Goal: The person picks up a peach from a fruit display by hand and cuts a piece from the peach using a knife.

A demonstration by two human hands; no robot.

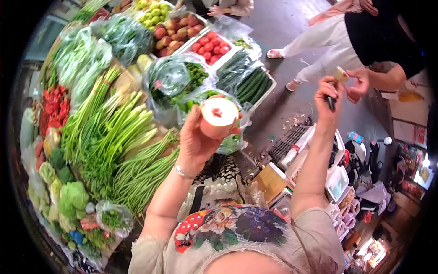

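My left hand point(197, 137) is wrapped around a large cut peach point(218, 123), its pale flesh facing up with a red patch in the middle. To the right, my right hand point(327, 93) is raised with its fingers closed around a knife, whose dark handle point(331, 104) sticks out below; the blade is hard to make out. A small pale slice point(341, 74) sits at my right fingertips, where another person's hand point(357, 84) meets it. Which of the two hands bears the slice I cannot tell.
Bundled celery point(127, 121), long beans point(148, 169) and bagged greens point(125, 36) cover the stall at left. Boxes of tomatoes point(211, 48), peaches point(175, 34) and cucumbers point(253, 86) stand ahead. White bins point(337, 182) are at right, near a person in white trousers point(326, 43).
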